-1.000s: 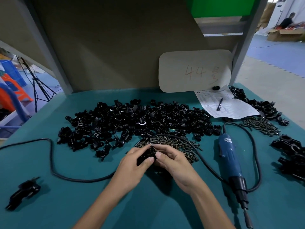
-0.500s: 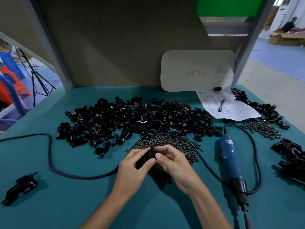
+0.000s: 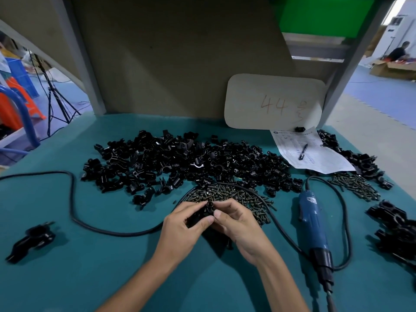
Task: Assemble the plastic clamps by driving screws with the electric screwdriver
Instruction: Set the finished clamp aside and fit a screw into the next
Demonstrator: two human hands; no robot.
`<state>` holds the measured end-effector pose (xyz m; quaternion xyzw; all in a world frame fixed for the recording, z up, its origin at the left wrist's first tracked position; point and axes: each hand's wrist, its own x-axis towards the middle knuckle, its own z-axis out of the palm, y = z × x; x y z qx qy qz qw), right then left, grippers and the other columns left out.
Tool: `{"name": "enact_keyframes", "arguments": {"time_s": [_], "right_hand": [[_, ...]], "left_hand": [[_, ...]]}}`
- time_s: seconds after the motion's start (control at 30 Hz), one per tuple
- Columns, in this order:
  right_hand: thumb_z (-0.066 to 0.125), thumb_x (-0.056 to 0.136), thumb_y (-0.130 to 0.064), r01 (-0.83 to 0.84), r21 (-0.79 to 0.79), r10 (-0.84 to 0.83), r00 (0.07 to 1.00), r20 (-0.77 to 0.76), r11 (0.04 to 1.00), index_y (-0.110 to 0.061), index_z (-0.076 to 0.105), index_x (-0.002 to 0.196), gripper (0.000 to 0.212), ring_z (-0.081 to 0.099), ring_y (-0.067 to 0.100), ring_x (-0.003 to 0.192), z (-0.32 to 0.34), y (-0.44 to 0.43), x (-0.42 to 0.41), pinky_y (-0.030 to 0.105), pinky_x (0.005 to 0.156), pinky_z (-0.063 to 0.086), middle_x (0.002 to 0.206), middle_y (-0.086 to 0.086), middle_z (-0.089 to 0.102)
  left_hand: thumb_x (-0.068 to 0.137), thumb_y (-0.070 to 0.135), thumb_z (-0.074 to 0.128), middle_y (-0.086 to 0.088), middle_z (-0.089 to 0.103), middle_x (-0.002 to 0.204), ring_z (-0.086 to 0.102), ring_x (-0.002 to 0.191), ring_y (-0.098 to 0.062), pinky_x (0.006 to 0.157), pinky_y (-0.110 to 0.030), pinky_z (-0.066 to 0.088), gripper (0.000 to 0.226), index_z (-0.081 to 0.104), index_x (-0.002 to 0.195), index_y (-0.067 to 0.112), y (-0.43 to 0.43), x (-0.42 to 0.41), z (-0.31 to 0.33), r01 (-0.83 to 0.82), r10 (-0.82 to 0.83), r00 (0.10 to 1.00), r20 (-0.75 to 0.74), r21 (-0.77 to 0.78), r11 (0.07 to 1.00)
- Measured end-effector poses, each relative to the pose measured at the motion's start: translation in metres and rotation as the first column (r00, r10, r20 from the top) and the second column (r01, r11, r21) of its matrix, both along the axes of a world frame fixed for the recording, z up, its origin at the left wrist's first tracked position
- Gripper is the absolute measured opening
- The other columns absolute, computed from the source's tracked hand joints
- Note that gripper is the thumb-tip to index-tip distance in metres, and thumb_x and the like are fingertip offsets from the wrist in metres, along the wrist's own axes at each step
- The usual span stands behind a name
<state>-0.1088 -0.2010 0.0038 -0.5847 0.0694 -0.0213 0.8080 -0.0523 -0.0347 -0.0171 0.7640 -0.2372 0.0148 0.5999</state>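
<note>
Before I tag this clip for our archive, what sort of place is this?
Probably a factory assembly bench: a heap of black plastic clamp parts, piles of screws and a corded electric screwdriver lie on the teal table, with a numbered card behind.

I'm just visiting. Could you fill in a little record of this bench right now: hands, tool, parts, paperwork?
Left hand: grips a black plastic clamp
Right hand: pinches the same clamp
Electric screwdriver: blue, lying on the table right of the hands, untouched
Screws: pile just beyond the hands
Clamp parts: large black heap behind the screws
Paperwork: sheet with a pen on it, back right
</note>
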Motion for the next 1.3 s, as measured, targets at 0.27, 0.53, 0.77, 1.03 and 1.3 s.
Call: {"name": "enact_keyframes", "arguments": {"time_s": [0.27,0.53,0.77,1.03,1.3], "right_hand": [[0.063,0.097,0.0,0.001,-0.015,-0.001,1.0,-0.022,1.0,-0.007,0.07,0.107,0.014,0.07,0.014,0.093,0.0,-0.002,-0.002,0.026,0.085,0.057,0.09,-0.004,0.074],[0.064,0.097,0.001,0.002,-0.012,-0.002,1.0,-0.024,1.0,-0.007,0.07,0.105,0.014,0.069,0.017,0.094,-0.002,-0.002,-0.001,0.029,0.088,0.057,0.096,0.002,0.069],[0.061,0.099,0.0,-0.002,-0.068,-0.001,0.999,-0.04,0.998,-0.008,0.069,0.109,0.015,0.069,0.017,0.095,-0.001,-0.001,-0.002,0.032,0.089,0.057,0.096,0.002,0.072],[0.06,0.1,-0.001,0.032,-0.137,-0.038,0.998,-0.042,0.99,-0.005,0.067,0.113,0.015,0.07,0.017,0.091,0.007,0.0,-0.005,0.031,0.085,0.059,0.095,0.009,0.07],[0.059,0.101,-0.003,0.035,-0.167,-0.046,0.997,-0.063,0.985,-0.004,0.067,0.109,0.011,0.069,0.01,0.083,0.012,0.005,-0.003,0.023,0.077,0.057,0.091,0.008,0.068]], "left_hand": [[0.082,0.043,0.077,0.019,0.067,0.11,0.065,0.109,-0.007,0.089,-0.018,0.052,0.045,0.072,0.124,0.027,0.001,-0.001,-0.002,-0.004,0.004,0.999,0.032,0.017,1.0],[0.082,0.038,0.08,0.019,0.067,0.108,0.066,0.106,-0.006,0.085,-0.017,0.053,0.042,0.073,0.122,0.028,0.001,-0.002,-0.001,-0.012,0.012,0.999,0.033,-0.002,1.0],[0.083,0.036,0.081,0.019,0.067,0.108,0.066,0.105,-0.008,0.085,-0.019,0.053,0.039,0.074,0.121,0.029,0.0,-0.002,-0.002,-0.007,0.006,0.999,0.047,0.011,1.0],[0.084,0.042,0.079,0.018,0.067,0.109,0.066,0.105,-0.01,0.088,-0.029,0.055,0.044,0.072,0.124,0.028,0.0,-0.002,-0.002,0.022,-0.024,0.999,0.045,0.034,0.999],[0.083,0.037,0.08,0.018,0.067,0.105,0.066,0.102,-0.008,0.084,-0.02,0.054,0.043,0.072,0.124,0.027,0.001,-0.001,-0.001,-0.01,0.008,0.999,0.054,0.043,0.999]]}}
